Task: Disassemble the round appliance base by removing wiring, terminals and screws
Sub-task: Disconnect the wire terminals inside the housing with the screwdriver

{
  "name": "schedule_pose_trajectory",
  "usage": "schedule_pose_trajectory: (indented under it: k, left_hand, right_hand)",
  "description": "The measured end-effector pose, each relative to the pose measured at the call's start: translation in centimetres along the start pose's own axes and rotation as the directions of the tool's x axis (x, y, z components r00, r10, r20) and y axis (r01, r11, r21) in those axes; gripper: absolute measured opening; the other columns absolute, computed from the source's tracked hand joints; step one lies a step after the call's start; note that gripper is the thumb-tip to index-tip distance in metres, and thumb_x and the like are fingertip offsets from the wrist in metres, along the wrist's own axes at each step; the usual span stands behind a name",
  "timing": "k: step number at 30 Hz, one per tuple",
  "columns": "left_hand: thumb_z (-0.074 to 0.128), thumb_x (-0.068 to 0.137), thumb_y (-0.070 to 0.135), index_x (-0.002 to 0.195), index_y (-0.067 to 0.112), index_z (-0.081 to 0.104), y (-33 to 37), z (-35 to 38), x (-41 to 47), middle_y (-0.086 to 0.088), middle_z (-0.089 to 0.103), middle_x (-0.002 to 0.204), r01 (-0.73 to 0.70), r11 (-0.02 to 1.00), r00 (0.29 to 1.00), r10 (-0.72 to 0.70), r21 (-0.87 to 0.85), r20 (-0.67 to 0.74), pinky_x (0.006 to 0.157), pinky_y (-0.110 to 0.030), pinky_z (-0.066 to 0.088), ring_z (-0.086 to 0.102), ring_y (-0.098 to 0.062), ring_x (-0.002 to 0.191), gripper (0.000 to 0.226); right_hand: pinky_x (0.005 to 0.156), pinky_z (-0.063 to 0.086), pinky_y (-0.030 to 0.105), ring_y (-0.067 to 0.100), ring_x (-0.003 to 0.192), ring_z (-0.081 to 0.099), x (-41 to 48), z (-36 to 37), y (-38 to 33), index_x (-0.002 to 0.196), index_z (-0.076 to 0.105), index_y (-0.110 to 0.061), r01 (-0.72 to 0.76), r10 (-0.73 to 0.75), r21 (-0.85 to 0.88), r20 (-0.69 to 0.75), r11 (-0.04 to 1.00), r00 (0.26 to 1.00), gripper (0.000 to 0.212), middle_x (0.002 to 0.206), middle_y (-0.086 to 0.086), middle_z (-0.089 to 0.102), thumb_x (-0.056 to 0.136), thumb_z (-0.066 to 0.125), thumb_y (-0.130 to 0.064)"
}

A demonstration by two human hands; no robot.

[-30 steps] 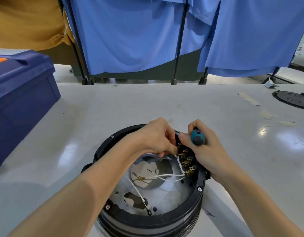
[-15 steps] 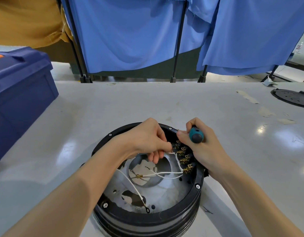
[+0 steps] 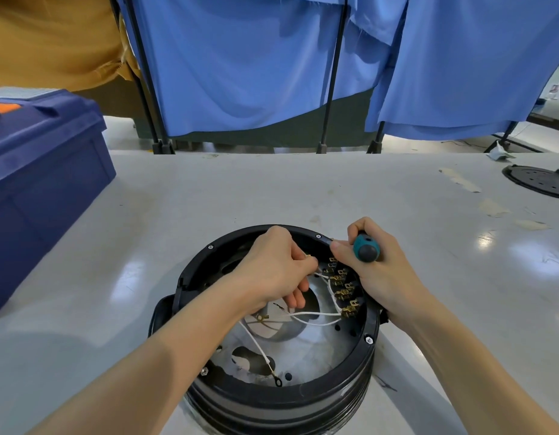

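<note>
The left hand (image 3: 272, 271) pinched a thin white wire (image 3: 318, 274) just beside the row of brass terminals (image 3: 344, 290). The right hand (image 3: 385, 274) was wrapped round a teal-handled screwdriver (image 3: 366, 248), its tip hidden, and rested on the far right rim of the round black base (image 3: 272, 400), which stood at the middle of the surface's (image 3: 272, 189) near edge. A hard tug could have snapped the wire at its connector instead of sliding it free, or dragged the base towards that edge, and the unseen tip might have slipped into the left hand close by.
</note>
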State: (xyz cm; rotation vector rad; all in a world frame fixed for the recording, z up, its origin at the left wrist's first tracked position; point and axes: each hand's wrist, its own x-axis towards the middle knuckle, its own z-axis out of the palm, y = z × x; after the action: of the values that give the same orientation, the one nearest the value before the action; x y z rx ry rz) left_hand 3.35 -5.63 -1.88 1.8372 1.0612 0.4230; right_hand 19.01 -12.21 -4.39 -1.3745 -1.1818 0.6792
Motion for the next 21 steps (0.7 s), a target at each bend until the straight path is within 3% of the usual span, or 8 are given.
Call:
schedule_pose_trajectory:
  k: [6, 10, 12, 16, 17, 20, 21]
  left_hand:
    - [0.063, 0.091, 0.022, 0.079, -0.002, 0.065, 0.0, -0.1, 0.0, -0.005, 0.063, 0.048, 0.038, 0.998, 0.999, -0.038, -0.055, 0.002, 0.039, -0.019, 0.044, 0.059, -0.019, 0.038, 0.027]
    - [0.077, 0.079, 0.033, 0.079, 0.015, 0.064, -0.1, -1.1, -1.2, -0.001, 0.067, 0.059, -0.143, 0.986, 0.981, 0.152, 0.083, -0.117, 0.036, -0.016, 0.039, 0.060, -0.013, 0.038, 0.023]
    - [0.078, 0.078, 0.027, 0.080, 0.020, 0.065, 0.2, -0.9, -1.9, 0.008, 0.065, 0.063, -0.255, 0.960, 0.961, 0.265, 0.112, -0.081, 0.036, -0.015, 0.039, 0.058, -0.009, 0.037, 0.015]
    - [0.071, 0.083, 0.034, 0.092, 0.024, 0.071, 0.4, 0.6, -1.9, 0.012, 0.061, 0.096, -0.326, 0.867, 0.935, 0.354, 0.377, -0.006, 0.074, -0.032, 0.052, 0.053, -0.005, 0.056, 0.014]
    - [0.069, 0.084, 0.035, 0.092, 0.024, 0.071, 0.6, 0.7, -1.8, 0.009, 0.062, 0.097, -0.317, 0.865, 0.938, 0.346, 0.389, -0.005, 0.075, -0.033, 0.053, 0.053, -0.005, 0.055, 0.014]
    - [0.068, 0.082, 0.028, 0.086, 0.017, 0.072, 1.5, 0.8, -1.5, -0.001, 0.066, 0.091, -0.281, 0.893, 0.954, 0.298, 0.351, 0.006, 0.053, -0.025, 0.055, 0.063, -0.011, 0.046, 0.012]
    - [0.070, 0.079, 0.025, 0.085, 0.015, 0.071, 1.7, 0.9, -1.3, -0.003, 0.066, 0.090, -0.259, 0.894, 0.962, 0.274, 0.365, 0.009, 0.053, -0.028, 0.057, 0.065, -0.014, 0.048, 0.012]
  right_hand:
    - [0.054, 0.034, 0.028, 0.016, 0.063, 0.038, -0.1, 0.0, 0.0, 0.082, 0.043, -0.017, -0.019, 0.019, 0.000, -0.008, 1.000, 1.000, 0.023, 0.065, -0.005, 0.044, 0.092, 0.064, -0.017]
    - [0.054, 0.034, 0.032, 0.017, 0.061, 0.037, 0.0, 0.1, -0.1, 0.081, 0.043, -0.018, -0.024, 0.024, 0.005, -0.008, 1.000, 1.000, 0.024, 0.066, -0.001, 0.043, 0.091, 0.064, -0.016]
    - [0.057, 0.033, 0.035, 0.019, 0.062, 0.037, 0.1, 0.1, -0.1, 0.080, 0.042, -0.018, -0.023, 0.023, 0.009, -0.005, 1.000, 1.000, 0.024, 0.067, 0.004, 0.044, 0.091, 0.064, -0.016]
    - [0.059, 0.033, 0.039, 0.023, 0.065, 0.038, 0.0, 0.1, -0.1, 0.082, 0.042, -0.016, -0.028, 0.028, 0.030, -0.002, 0.999, 1.000, 0.023, 0.072, 0.013, 0.043, 0.092, 0.063, -0.015]
    - [0.059, 0.033, 0.040, 0.023, 0.065, 0.038, 0.0, 0.2, -0.1, 0.082, 0.042, -0.016, -0.033, 0.033, 0.036, -0.001, 0.999, 0.999, 0.023, 0.073, 0.013, 0.044, 0.092, 0.063, -0.014]
    - [0.058, 0.034, 0.039, 0.023, 0.065, 0.040, 0.1, 0.2, -0.1, 0.082, 0.043, -0.016, -0.039, 0.039, 0.043, -0.001, 0.998, 0.999, 0.023, 0.073, 0.014, 0.046, 0.092, 0.063, -0.014]
    - [0.058, 0.034, 0.039, 0.022, 0.065, 0.040, 0.1, 0.2, 0.0, 0.082, 0.043, -0.017, -0.039, 0.039, 0.039, -0.004, 0.998, 0.999, 0.023, 0.073, 0.014, 0.046, 0.092, 0.063, -0.014]
